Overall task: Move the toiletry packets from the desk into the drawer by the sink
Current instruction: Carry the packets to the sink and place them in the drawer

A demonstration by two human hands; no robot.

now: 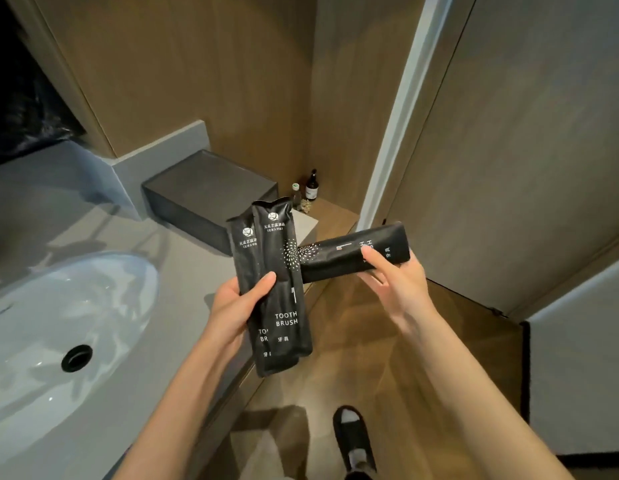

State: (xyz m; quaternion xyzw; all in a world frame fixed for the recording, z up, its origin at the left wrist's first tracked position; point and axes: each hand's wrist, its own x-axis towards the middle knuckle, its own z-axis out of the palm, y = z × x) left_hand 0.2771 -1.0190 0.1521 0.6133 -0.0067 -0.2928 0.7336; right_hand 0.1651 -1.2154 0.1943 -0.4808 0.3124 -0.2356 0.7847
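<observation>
Where the counter (183, 258) ends, left hand (239, 303): thumb and fingers clamped round two packets (284, 299), held upright and overlapping in the air.
Right hand (394, 282): pinches third packet (349, 256), held crosswise, its far end behind the upright pair.
Sink (76, 299): left of the hands.
Box (211, 192): on the counter beyond the packets, bottles (311, 185) near it.

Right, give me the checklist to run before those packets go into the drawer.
1. The left hand grips both toothbrush packets: ok.
2. The right hand holds the third packet: ok.
3. Standing by the sink: ok.
4. The drawer open: cannot tell, it is not in view.
5. A hand free to pull the drawer: not ok, both are full.
</observation>
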